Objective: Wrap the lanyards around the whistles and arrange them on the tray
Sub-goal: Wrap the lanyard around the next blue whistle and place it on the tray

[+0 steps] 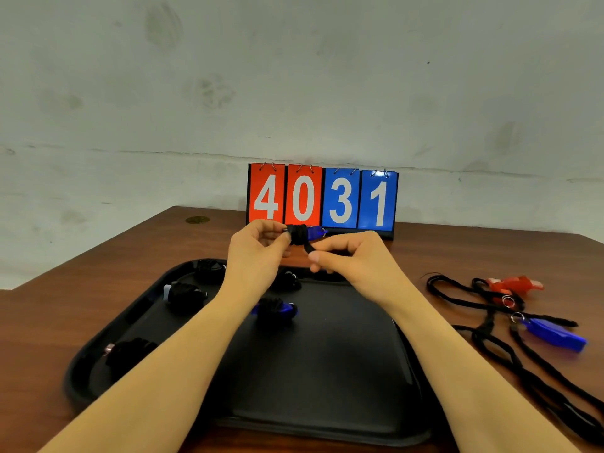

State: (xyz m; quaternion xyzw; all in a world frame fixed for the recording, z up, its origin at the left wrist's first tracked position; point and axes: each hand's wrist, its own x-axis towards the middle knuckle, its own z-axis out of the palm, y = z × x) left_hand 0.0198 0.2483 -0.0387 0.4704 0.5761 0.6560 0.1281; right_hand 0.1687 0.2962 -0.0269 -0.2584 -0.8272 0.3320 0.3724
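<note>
Above the far edge of the black tray (327,403), my left hand (258,253) pinches one end of a blue whistle (315,232) whose body is wound in black lanyard (299,235). My right hand (346,256) pinches the loose tail of that lanyard just below the whistle. On the tray lie several wrapped whistles: one blue (276,308), one with a white end (183,294), one at the near left (130,353), and two at the far edge (210,269) (289,281).
On the wooden table right of the tray lie an unwrapped red whistle (516,284) and an unwrapped blue whistle (555,335), their black lanyards (510,358) tangled together. A flip scoreboard (322,199) reading 4031 stands at the back against the wall.
</note>
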